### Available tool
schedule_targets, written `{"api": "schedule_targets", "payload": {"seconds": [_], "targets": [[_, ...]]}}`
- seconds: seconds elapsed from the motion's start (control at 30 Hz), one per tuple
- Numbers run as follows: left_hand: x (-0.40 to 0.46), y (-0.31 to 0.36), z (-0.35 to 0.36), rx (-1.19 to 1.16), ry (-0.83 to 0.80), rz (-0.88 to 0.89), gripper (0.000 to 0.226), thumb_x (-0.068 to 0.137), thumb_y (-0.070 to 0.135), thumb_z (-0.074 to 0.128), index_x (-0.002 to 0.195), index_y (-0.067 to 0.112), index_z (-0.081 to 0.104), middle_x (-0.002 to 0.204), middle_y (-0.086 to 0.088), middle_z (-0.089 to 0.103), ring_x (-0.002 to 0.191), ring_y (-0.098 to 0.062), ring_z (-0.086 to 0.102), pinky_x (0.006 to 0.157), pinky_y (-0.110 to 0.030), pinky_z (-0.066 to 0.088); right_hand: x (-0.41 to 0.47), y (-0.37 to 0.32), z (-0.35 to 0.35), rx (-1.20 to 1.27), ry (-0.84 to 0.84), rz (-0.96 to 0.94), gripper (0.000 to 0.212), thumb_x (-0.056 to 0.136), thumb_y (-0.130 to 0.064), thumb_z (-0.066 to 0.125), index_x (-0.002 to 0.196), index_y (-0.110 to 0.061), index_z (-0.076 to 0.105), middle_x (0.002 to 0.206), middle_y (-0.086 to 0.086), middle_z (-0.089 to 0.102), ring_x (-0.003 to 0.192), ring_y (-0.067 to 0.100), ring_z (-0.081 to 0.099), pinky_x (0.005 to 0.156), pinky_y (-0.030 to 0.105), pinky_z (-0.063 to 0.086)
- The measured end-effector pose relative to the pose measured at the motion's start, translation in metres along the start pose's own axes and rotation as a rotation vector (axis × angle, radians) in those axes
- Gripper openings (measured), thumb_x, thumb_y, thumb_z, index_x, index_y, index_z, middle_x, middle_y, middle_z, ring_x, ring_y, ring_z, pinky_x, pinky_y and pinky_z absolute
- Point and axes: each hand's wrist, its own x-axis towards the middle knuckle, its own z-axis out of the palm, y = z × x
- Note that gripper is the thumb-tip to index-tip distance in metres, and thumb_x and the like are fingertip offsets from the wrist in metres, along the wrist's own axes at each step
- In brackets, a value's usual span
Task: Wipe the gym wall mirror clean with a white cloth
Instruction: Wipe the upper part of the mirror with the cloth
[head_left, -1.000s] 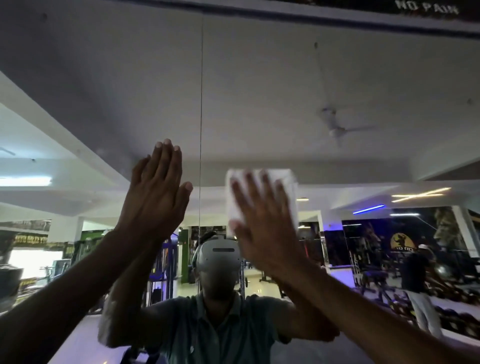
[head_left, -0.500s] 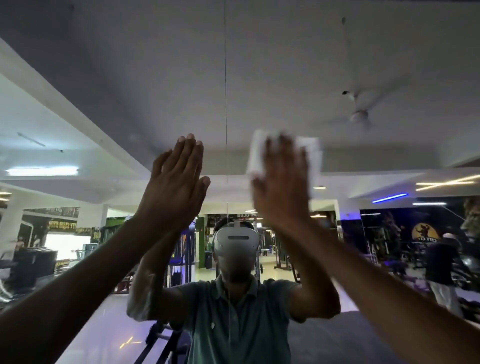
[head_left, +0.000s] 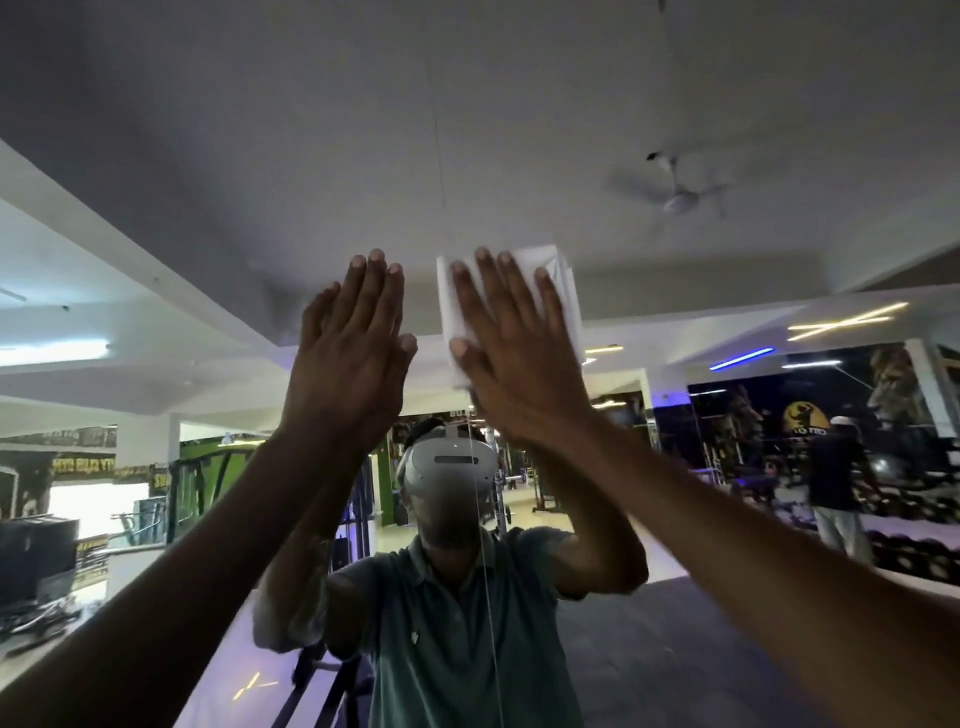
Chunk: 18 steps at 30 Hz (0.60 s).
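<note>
The wall mirror (head_left: 675, 93) fills the whole view and reflects the gym ceiling, the hall and my own upper body. My right hand (head_left: 519, 353) lies flat with straight fingers on a folded white cloth (head_left: 563, 291) and presses it against the glass above head height. The cloth's upper and right edges show past my fingers. My left hand (head_left: 353, 358) is raised just left of it, fingers straight and together, palm towards the mirror; whether it touches the glass is unclear. A thin vertical seam (head_left: 441, 156) between mirror panels runs between the two hands.
Reflected in the glass are a ceiling fan (head_left: 675, 197), gym machines at the left and centre, and a person (head_left: 836, 483) in dark top and light trousers standing at the right by a weight rack. Blue and yellow strip lights glow at the upper right.
My right hand has slid the cloth upward on the glass and a little sideways. My left hand has stayed flat beside it. My view has tilted further up.
</note>
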Motion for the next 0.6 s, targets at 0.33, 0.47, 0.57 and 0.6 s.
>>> {"api": "schedule_targets", "payload": {"seconds": [0.33, 0.47, 0.57, 0.6], "targets": [[-0.007, 0.025, -0.008, -0.027, -0.08, 0.007, 0.07, 0.104, 0.037, 0.031, 0.163, -0.001, 0.025, 0.171, -0.023, 0.021, 0.161, -0.037, 0.017, 0.125, -0.05, 0.014, -0.069, 0.094, -0.027, -0.073, -0.083, -0.023, 0.078, 0.1, -0.052, 0.031, 0.169, -0.018, 0.02, 0.175, 0.014, 0.019, 0.162, 0.032, 0.015, 0.129, 0.059, 0.014], [-0.009, 0.024, -0.009, -0.031, -0.095, -0.005, 0.072, 0.105, 0.039, 0.031, 0.165, 0.001, 0.021, 0.173, -0.02, 0.016, 0.162, -0.034, 0.011, 0.128, -0.048, 0.01, 0.009, 0.16, -0.054, -0.107, -0.024, 0.465, 0.089, 0.091, -0.063, 0.006, 0.169, -0.02, 0.012, 0.176, 0.014, 0.011, 0.162, 0.037, 0.011, 0.129, 0.058, 0.011], [-0.008, 0.028, -0.009, -0.04, -0.098, -0.021, 0.072, 0.104, 0.036, 0.032, 0.165, 0.001, 0.02, 0.173, -0.021, 0.014, 0.162, -0.034, 0.009, 0.128, -0.048, 0.009, 0.017, 0.109, -0.038, -0.134, 0.052, 0.418, 0.086, 0.094, -0.061, 0.009, 0.17, -0.021, 0.012, 0.176, 0.015, 0.011, 0.162, 0.038, 0.012, 0.129, 0.059, 0.012], [-0.009, 0.031, -0.009, -0.044, -0.092, -0.037, 0.071, 0.103, 0.034, 0.033, 0.165, 0.001, 0.021, 0.173, -0.021, 0.015, 0.162, -0.035, 0.01, 0.128, -0.049, 0.01, 0.0, 0.079, -0.029, -0.129, 0.042, 0.282, 0.082, 0.098, -0.059, 0.015, 0.17, -0.021, 0.011, 0.176, 0.015, 0.009, 0.162, 0.038, 0.009, 0.129, 0.059, 0.011]]}}
